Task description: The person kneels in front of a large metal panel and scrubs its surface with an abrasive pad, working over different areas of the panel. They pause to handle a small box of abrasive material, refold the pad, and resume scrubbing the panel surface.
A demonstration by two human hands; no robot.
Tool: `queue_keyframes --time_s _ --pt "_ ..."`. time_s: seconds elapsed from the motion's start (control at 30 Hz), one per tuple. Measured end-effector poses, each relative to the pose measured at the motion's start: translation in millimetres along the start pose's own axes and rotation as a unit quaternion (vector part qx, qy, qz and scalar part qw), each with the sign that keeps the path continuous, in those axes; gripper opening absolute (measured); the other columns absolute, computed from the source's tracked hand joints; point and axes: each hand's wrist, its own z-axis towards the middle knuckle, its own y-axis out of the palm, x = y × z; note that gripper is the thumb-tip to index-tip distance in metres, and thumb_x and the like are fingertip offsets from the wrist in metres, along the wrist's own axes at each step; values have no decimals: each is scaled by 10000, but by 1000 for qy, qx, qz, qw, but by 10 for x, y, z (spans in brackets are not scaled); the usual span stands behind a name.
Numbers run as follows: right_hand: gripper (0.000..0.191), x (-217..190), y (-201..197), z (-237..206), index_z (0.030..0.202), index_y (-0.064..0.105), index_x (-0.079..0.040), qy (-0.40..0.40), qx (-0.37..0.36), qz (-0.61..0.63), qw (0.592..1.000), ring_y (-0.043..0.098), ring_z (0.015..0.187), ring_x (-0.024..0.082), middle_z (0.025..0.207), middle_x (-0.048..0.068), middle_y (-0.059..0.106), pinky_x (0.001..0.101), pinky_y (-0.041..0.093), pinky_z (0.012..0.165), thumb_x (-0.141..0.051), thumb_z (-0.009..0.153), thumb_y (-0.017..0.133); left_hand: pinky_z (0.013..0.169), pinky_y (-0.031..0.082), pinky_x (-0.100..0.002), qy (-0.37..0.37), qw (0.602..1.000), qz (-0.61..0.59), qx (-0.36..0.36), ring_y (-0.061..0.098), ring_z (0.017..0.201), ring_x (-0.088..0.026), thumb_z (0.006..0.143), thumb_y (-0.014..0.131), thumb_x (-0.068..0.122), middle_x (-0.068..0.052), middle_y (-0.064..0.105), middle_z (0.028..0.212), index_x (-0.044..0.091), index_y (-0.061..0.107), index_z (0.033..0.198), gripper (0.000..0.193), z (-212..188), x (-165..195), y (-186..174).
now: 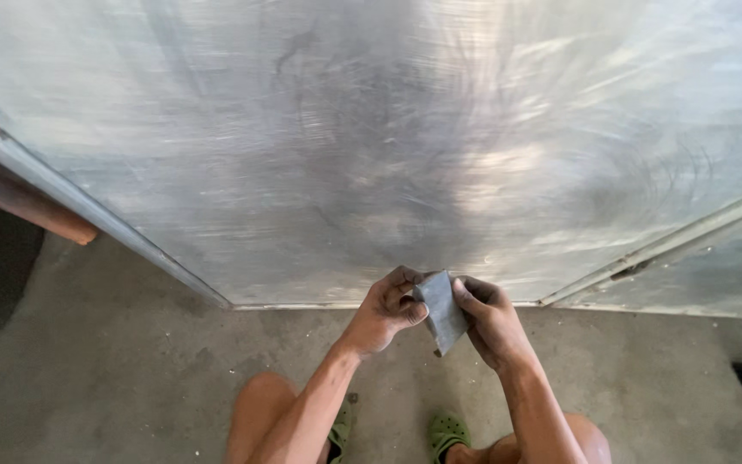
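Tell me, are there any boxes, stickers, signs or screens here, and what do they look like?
None in view: no package, label, sign or screen.
Both hands, left hand and right hand, hold a small grey folded sheet in front of a big scratched metal panel.

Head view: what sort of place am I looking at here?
Probably a metalworking or fabrication shop. A large scuffed metal sheet stands on a bare concrete floor, and the left hand and right hand together hold a small grey abrasive sheet before it.
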Motion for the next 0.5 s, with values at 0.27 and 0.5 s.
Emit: queue_keyframes --time_s 0.27,0.5 --pt "275 159 -33 342 938 693 35 -126 88 -264 952 563 634 109 709 80 668 305 466 557 -238 974 703 901 509 -278 54 995 40 76 612 994 -99 914 823 166 3 680 1031 63 662 1092 261 270 -514 -225" --pt "302 67 3 632 1041 723 21 -203 136 -388 889 717 802 188 864 127 764 353 561 726 -265 947 700 774 568 -358 197 931 245 188 652 862 -144 945 775 254 -34 679 962 56 645 1094 279 448 -423 -533"
